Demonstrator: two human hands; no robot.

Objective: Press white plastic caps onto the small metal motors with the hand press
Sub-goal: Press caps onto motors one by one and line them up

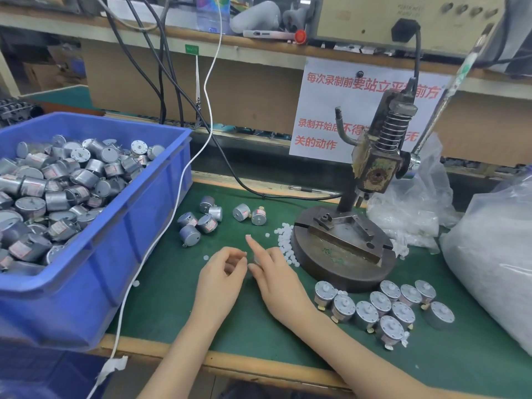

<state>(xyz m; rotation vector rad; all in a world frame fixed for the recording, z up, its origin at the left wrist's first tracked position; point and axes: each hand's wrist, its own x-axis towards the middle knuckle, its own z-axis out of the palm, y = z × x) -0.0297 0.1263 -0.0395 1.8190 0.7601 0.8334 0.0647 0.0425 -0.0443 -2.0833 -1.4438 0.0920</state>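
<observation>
Both hands meet mid-mat, at 6 o'clock from the loose motors (pixel 205 220).

- Left hand (pixel 223 273): fingers curled in, thumb meeting fingertips as if nipping something tiny. I cannot tell whether a cap is in there.
- Right hand (pixel 277 273): index finger (pixel 253 244) straight, pointing to 11 o'clock. The other fingers are bent round a grey sliver that I read as a motor (pixel 257 258), mostly hidden.
- The motor sits in the gap between the two hands, touching the right fingers, at 3 o'clock of the left fingertips. Its shaft axis is hidden; I can't say if it stands upright.
- Caps (pixel 285 240): a loose white scatter at 1 o'clock of the right hand, hard against the 9 o'clock edge of the press (pixel 331 256) base. A few strays lie nearer the left hand.
- The press fixture (pixel 342 226) holds no motor and lies at 2 o'clock from the hands, with the ram above it.
- Capped motors (pixel 388 308) are grouped at 6 o'clock of the base.

Judgement: I'm at the step of seating a cap on the shaft by hand. The motor then goes to 2 o'clock into the fixture. The right hand is nearer, so it should carry, shaft up.
</observation>
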